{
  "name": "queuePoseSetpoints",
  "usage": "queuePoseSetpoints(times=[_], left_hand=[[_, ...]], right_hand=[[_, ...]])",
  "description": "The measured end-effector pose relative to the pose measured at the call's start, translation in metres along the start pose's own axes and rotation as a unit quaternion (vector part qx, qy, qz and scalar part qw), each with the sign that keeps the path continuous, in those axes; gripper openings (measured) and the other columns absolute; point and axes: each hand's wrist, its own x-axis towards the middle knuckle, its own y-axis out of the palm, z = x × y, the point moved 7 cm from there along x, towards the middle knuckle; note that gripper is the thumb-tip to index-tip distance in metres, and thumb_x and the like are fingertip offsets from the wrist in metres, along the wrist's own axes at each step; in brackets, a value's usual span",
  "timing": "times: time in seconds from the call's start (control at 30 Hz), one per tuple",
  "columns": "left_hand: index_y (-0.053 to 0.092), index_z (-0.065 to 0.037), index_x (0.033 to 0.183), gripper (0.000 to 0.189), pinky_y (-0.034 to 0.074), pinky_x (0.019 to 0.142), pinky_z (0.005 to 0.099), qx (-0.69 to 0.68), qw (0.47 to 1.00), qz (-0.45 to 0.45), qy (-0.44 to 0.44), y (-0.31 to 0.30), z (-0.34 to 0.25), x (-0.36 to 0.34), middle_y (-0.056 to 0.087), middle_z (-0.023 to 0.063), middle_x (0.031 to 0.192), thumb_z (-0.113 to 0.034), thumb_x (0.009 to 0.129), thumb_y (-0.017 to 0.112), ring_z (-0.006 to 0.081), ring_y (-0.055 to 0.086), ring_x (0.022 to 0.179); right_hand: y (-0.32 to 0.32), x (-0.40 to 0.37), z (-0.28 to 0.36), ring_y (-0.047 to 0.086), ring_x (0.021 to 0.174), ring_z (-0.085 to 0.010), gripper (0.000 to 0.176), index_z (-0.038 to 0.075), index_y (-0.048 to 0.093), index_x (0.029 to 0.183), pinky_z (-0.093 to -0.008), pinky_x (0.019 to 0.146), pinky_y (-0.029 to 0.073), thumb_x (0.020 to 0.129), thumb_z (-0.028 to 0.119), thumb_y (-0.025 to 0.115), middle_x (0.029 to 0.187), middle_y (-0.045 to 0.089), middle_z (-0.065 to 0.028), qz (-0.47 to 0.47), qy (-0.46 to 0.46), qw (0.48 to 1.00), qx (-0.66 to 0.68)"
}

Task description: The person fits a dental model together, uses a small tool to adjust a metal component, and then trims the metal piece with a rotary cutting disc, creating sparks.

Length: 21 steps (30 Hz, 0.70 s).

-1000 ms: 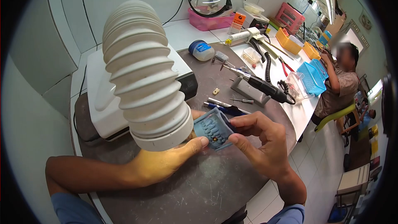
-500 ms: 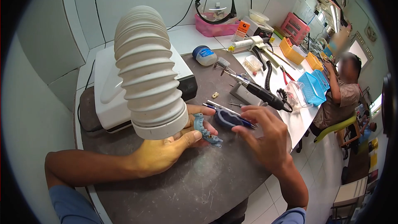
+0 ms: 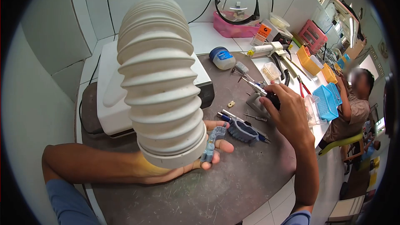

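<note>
My left hand (image 3: 210,154) holds a blue-grey dental model (image 3: 213,143) in its fingers, partly hidden beneath the mouth of a white corrugated hose (image 3: 160,79). At the right, my right hand (image 3: 283,110) is closed around the black body of a rotary handpiece (image 3: 273,98), whose metal tip (image 3: 246,80) points up and left. A second dark blue-grey model (image 3: 243,131) lies on the grey mat (image 3: 196,196) between the hands, beside pens (image 3: 228,113). A small tooth-coloured piece (image 3: 231,104) and a thin metal tool (image 3: 255,117) lie beyond it.
A white machine (image 3: 110,108) stands behind the hose. Farther back are a blue-lidded jar (image 3: 222,58), a pink basket (image 3: 233,27) with safety glasses (image 3: 237,16), a dispensing gun (image 3: 271,49), red pliers (image 3: 304,86) and a blue basket (image 3: 327,102). A seated person (image 3: 350,104) is at the far right.
My right hand has moved from beside the second model onto the handpiece. My left hand has turned the model it holds. The camera view has shifted.
</note>
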Motion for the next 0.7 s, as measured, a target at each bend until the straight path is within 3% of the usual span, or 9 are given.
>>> queuePoseSetpoints(times=[0.13, 0.33, 0.43, 0.5, 0.57, 0.6, 0.63, 0.7], left_hand=[[0.022, -0.004, 0.15, 0.06, 0.05, 0.07, 0.0232, -0.014, 0.999, 0.036, -0.013, -0.004, -0.001, 0.004, 0.057, 0.0162, 0.119, -0.021, 0.101, 0.052, 0.0137, 0.057, 0.089], [0.022, -0.003, 0.15, 0.061, 0.052, 0.07, 0.0251, -0.021, 0.996, 0.089, -0.004, -0.003, 0.0, 0.005, 0.058, 0.0144, 0.118, -0.021, 0.101, 0.052, 0.0141, 0.058, 0.089], [0.02, -0.004, 0.151, 0.064, 0.055, 0.08, 0.03, 0.008, 0.997, 0.069, 0.026, 0.0, 0.0, 0.002, 0.059, 0.0132, 0.115, -0.02, 0.099, 0.055, 0.0169, 0.061, 0.096], [0.025, -0.006, 0.148, 0.062, 0.054, 0.095, 0.0369, 0.055, 0.996, -0.023, 0.069, -0.005, -0.004, -0.001, 0.059, 0.0122, 0.114, -0.015, 0.097, 0.059, 0.0216, 0.062, 0.108], [0.03, -0.006, 0.142, 0.056, 0.052, 0.099, 0.0388, 0.083, 0.993, -0.041, 0.073, -0.001, -0.005, -0.003, 0.059, 0.0127, 0.116, -0.012, 0.095, 0.06, 0.0234, 0.061, 0.111], [0.036, -0.006, 0.137, 0.05, 0.049, 0.104, 0.0406, 0.11, 0.989, -0.063, 0.08, -0.003, -0.006, -0.004, 0.059, 0.0131, 0.117, -0.009, 0.094, 0.062, 0.0251, 0.06, 0.115], [0.036, -0.006, 0.137, 0.05, 0.049, 0.104, 0.0406, 0.111, 0.989, -0.057, 0.077, -0.002, -0.006, -0.004, 0.059, 0.0131, 0.117, -0.009, 0.094, 0.062, 0.0251, 0.06, 0.115], [0.043, -0.006, 0.121, 0.034, 0.049, 0.105, 0.041, 0.195, 0.973, -0.091, 0.08, -0.007, -0.007, -0.005, 0.058, 0.0151, 0.121, -0.007, 0.094, 0.062, 0.025, 0.059, 0.117]], right_hand=[[0.002, 0.001, -0.003, 0.065, 0.084, -0.0342, 0.026, -0.001, 0.064, 0.106, -0.0422, 0.077, 0.049, 0.088, 0.017, 0.066, 0.093, 0.064, -0.0166, -0.002, -0.002, 1.0, 0.01], [-0.029, -0.009, 0.004, 0.063, 0.075, -0.0313, 0.026, -0.003, 0.057, 0.115, -0.0407, 0.069, 0.048, 0.092, 0.008, 0.052, 0.09, 0.061, -0.0186, -0.13, -0.009, 0.991, 0.021], [-0.044, -0.023, 0.013, 0.062, 0.069, -0.03, 0.021, -0.002, 0.053, 0.11, -0.0403, 0.065, 0.048, 0.091, 0.004, 0.046, 0.084, 0.059, -0.0181, -0.109, 0.049, 0.991, 0.064], [-0.046, -0.035, 0.029, 0.059, 0.058, -0.0289, 0.017, -0.001, 0.051, 0.1, -0.0406, 0.057, 0.046, 0.086, 0.002, 0.044, 0.07, 0.056, -0.015, -0.129, 0.018, 0.986, 0.109], [-0.044, -0.043, 0.047, 0.058, 0.052, -0.0281, 0.012, -0.001, 0.053, 0.093, -0.0399, 0.053, 0.046, 0.084, 0.003, 0.046, 0.065, 0.056, -0.0144, -0.082, -0.003, 0.99, 0.115], [-0.04, -0.046, 0.055, 0.057, 0.049, -0.0274, 0.008, 0.0, 0.054, 0.085, -0.039, 0.05, 0.045, 0.082, 0.005, 0.049, 0.062, 0.055, -0.0134, -0.072, -0.038, 0.99, 0.117], [-0.035, -0.051, 0.061, 0.057, 0.048, -0.0245, 0.018, 0.002, 0.054, 0.079, -0.0363, 0.048, 0.044, 0.087, 0.018, 0.06, 0.059, 0.054, -0.0109, -0.051, -0.041, 0.991, 0.12], [-0.022, -0.057, 0.066, 0.055, 0.044, -0.019, 0.045, 0.006, 0.052, 0.071, -0.0331, 0.044, 0.041, 0.082, 0.043, 0.075, 0.056, 0.052, -0.0058, -0.023, -0.037, 0.991, 0.126]])
